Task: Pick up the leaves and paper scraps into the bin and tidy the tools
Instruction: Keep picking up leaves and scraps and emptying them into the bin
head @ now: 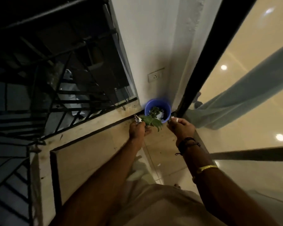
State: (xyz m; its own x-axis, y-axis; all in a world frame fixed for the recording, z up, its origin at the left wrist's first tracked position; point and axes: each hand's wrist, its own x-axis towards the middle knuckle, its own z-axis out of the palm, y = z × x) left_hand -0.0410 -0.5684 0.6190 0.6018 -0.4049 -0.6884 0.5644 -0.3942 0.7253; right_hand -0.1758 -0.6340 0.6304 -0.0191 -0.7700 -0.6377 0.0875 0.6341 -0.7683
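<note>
A blue bin [148, 106] stands on the floor in the corner against the white wall, with dark leaves and a white scrap inside. My left hand [137, 130] grips a bunch of green leaves [151, 122] and a crumpled paper scrap [137, 119], held just in front of the bin's near rim. My right hand [181, 126] is to the right of the bin and pinches a small white paper scrap [174, 118] between its fingertips.
A black metal railing [55, 101] runs along the balcony edge on the left. A black door frame [201, 62] with glass and a blue-grey curtain [235, 98] is on the right. A wall socket [155, 76] sits above the bin. Small scraps [158, 164] lie on the tiled floor.
</note>
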